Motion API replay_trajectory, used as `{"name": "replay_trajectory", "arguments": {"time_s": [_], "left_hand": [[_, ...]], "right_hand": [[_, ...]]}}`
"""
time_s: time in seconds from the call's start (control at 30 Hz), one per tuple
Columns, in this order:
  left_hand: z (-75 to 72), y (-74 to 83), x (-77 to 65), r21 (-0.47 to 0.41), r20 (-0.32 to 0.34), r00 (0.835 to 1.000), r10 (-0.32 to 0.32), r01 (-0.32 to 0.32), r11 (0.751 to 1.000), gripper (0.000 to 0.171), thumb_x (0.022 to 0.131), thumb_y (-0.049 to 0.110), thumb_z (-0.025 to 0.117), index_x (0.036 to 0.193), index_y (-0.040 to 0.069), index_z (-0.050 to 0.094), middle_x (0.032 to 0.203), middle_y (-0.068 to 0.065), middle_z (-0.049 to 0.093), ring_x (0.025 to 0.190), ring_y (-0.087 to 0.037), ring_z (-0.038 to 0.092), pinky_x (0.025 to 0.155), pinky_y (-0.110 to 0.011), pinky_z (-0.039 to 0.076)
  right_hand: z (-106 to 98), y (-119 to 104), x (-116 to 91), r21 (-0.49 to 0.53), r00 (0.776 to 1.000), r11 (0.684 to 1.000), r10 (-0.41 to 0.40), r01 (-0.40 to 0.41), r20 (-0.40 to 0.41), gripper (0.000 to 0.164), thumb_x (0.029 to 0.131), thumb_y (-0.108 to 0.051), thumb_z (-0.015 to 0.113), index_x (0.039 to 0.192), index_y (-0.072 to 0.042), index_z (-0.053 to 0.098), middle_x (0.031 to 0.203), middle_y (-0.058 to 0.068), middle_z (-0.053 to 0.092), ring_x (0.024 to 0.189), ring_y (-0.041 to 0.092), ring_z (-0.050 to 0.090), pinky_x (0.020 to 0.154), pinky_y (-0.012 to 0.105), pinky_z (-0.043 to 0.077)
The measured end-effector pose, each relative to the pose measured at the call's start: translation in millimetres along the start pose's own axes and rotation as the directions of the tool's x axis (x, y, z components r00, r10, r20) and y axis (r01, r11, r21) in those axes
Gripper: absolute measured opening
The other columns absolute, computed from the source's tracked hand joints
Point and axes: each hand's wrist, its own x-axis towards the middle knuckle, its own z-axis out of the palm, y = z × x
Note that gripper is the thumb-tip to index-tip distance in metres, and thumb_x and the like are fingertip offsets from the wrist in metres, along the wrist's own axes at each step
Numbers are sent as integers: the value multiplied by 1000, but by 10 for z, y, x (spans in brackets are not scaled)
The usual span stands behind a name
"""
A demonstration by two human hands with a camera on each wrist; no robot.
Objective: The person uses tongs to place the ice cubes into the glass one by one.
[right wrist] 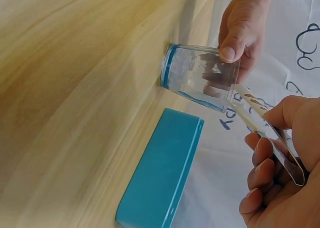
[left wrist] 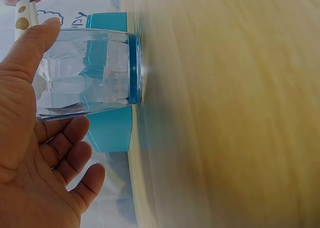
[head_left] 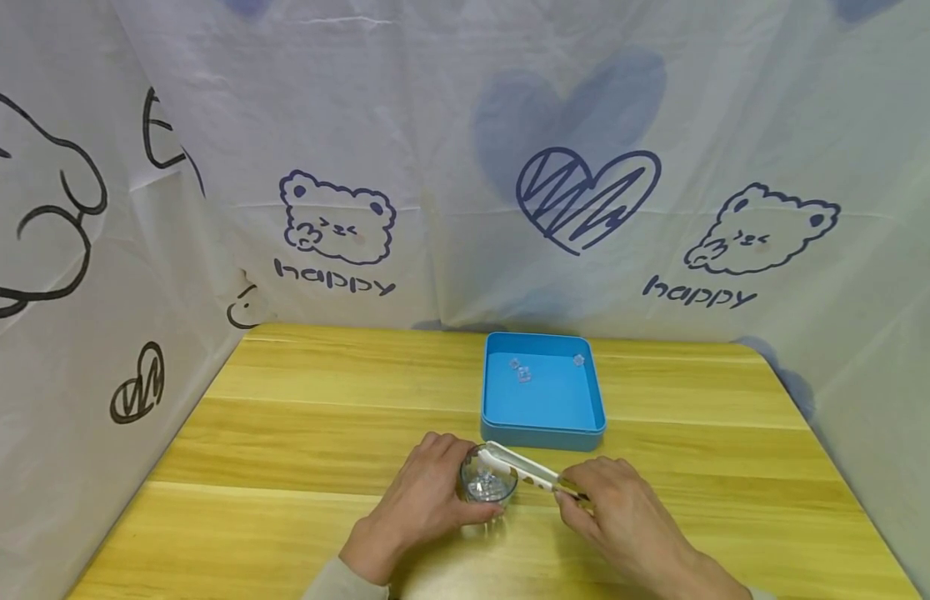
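My left hand (head_left: 427, 487) holds a clear drinking glass (left wrist: 75, 71) upright on the table, thumb on the near side and fingers round the far side. Small clear pieces (head_left: 486, 487) lie inside the glass, too blurred to tell apart. Between thumb and fingers, my right hand (head_left: 622, 510) grips small metal tongs (head_left: 536, 475) with white, brown-spotted ends. Those ends reach to the mouth of the glass; whether they pinch a piece cannot be made out. Behind the glass stands a blue tray (head_left: 543, 438) with 3 small clear pieces (head_left: 523, 375) in it.
The wooden table (head_left: 322, 417) runs back to a white cloth (head_left: 450, 167) printed with hearts and bears. Another stretch of this cloth closes off the left side, and it continues on the right. The tray's near wall is just beyond the glass.
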Motion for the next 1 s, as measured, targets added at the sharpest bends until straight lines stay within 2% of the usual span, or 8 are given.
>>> {"name": "replay_trajectory", "arguments": {"time_s": [0.37,0.6,0.73,1.0], "left_hand": [[18,-7,1,-5,-5,1000,0,0,1000,76,77,65,86,129,13,68,117,1,68,107,-16,55,98,-40,51],[16,-6,1,-2,16,1000,-20,20,1000,79,76,67,85,131,13,67,119,1,68,108,-16,54,100,-40,51],[16,-4,3,-6,24,999,-26,26,1000,80,76,68,84,131,13,67,120,1,68,110,-16,55,102,-42,51],[21,-5,-3,-21,8,1000,-8,8,1000,77,77,66,85,129,12,68,118,1,68,109,-16,55,104,-43,50]], "right_hand": [[23,11,-6,5,1000,1000,14,-14,3,10,88,-16,82,94,-20,74,91,-11,75,83,-1,61,72,28,54],[9,19,35,19,995,994,103,-104,10,9,88,-15,80,90,-19,72,83,-12,67,74,-1,54,64,25,49],[-13,68,89,24,993,993,120,-119,-12,9,88,-12,79,90,-17,72,80,-12,64,71,-1,51,62,24,47],[32,269,206,2,988,989,150,-150,-47,6,90,-13,79,91,-10,74,82,-2,69,70,7,54,62,29,50]]}}
